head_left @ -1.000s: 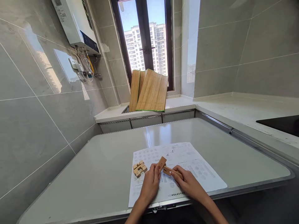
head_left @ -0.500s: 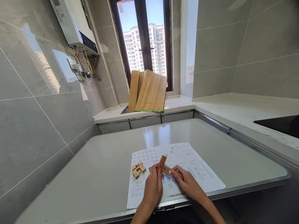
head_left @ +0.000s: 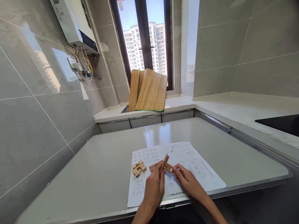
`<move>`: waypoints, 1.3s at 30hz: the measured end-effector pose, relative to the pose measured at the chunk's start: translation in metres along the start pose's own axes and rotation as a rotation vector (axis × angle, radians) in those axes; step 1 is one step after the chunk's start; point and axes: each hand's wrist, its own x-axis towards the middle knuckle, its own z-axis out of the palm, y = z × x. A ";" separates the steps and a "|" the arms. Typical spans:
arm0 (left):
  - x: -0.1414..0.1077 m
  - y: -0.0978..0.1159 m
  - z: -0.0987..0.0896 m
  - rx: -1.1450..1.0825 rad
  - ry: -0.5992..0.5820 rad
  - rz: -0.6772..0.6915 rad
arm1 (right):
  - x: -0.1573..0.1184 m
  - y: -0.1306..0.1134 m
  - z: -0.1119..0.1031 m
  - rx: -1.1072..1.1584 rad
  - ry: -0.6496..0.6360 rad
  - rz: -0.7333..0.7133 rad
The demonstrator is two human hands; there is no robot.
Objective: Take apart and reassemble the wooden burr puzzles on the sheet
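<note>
Gripping wooden pieces (head_left: pixel 165 161), left hand (head_left: pixel 153 185) curled, right hand (head_left: pixel 187 180) pinching one end

a tan, folded, green-edged bamboo mat (head_left: pixel 153 91) stands before a dark-framed glass window (head_left: pixel 143 34); a boxy white wall unit (head_left: pixel 71 23) hangs on glossy grey wall tiles (head_left: pixel 53 112).

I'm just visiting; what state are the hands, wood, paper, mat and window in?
Left hand: closed on a slim wooden piece
Right hand: pinching a dark-marked wooden piece
Pale blocks: clustered together
Printed sheet: spread out
Bamboo mat: folded, propped upright
Window: looks shut
</note>
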 end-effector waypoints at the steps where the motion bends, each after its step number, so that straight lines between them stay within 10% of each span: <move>1: 0.000 0.000 0.000 0.001 0.007 0.009 | 0.000 0.001 0.000 0.016 -0.002 0.003; 16: 0.000 -0.005 0.001 0.051 -0.058 0.047 | 0.003 0.008 0.000 0.054 0.026 0.022; 28: -0.005 -0.010 0.003 0.110 0.144 -0.101 | -0.001 -0.005 -0.001 -0.029 -0.061 0.037; 39: -0.005 -0.012 0.002 0.005 0.033 0.029 | 0.001 0.002 -0.003 -0.088 -0.055 -0.004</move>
